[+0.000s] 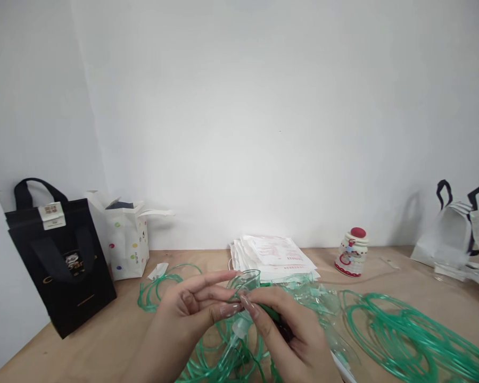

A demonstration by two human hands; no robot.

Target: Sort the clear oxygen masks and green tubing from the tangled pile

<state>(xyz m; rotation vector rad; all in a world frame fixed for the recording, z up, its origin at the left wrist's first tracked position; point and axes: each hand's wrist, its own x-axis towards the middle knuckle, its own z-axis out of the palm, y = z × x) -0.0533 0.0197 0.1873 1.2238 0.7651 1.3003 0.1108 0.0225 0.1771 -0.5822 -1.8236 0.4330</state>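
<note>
Just below the middle of the head view, a clear green-tinted oxygen mask (245, 277) is pinched between my two hands. My left hand (193, 303) has its thumb and fingers closed on the mask's left side. From the right, the thumb and forefinger of my right hand (289, 324) grip its near edge, close to the left thumb. A dark green piece (269, 313) runs under the right fingers; what it is stays partly hidden. Beneath the hands hangs a whitish connector (241, 324), above coils of green tubing (207, 354).
More green tubing (399, 330) lies coiled at right, beside clear masks (315, 298). Behind are stacked white printed packets (277, 255) and a cream jar (353, 252) with a red lid. A black bag (64, 266) and a dotted white bag (127, 242) stand left; a white bag (447, 236) stands far right.
</note>
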